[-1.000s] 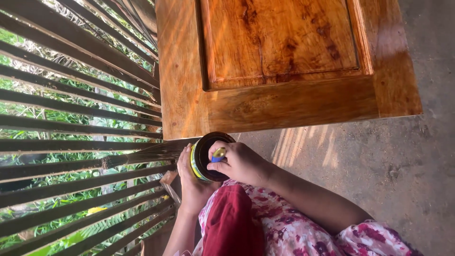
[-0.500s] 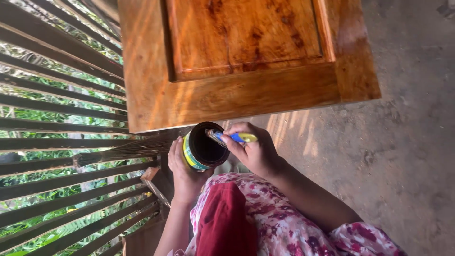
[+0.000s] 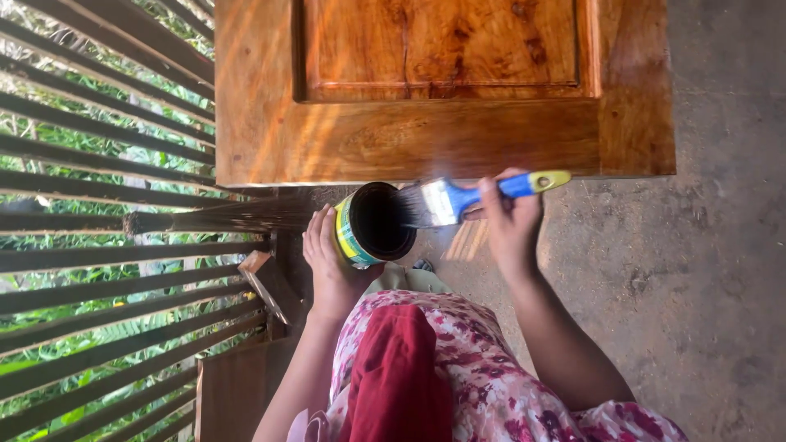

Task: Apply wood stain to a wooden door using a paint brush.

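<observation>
Head view: left hand (image 3: 327, 262) is gripping the tin (image 3: 370, 225) mid-frame, tilted so the right hand's (image 3: 512, 225) pinched brush (image 3: 458, 199) is reaching inside.

A blue handle tipped yellow is seen on the brush (image 3: 475, 196); the can (image 3: 372, 223) is banded green and yellow, black inside. The door (image 3: 442, 90) is glossy amber-brown.
</observation>
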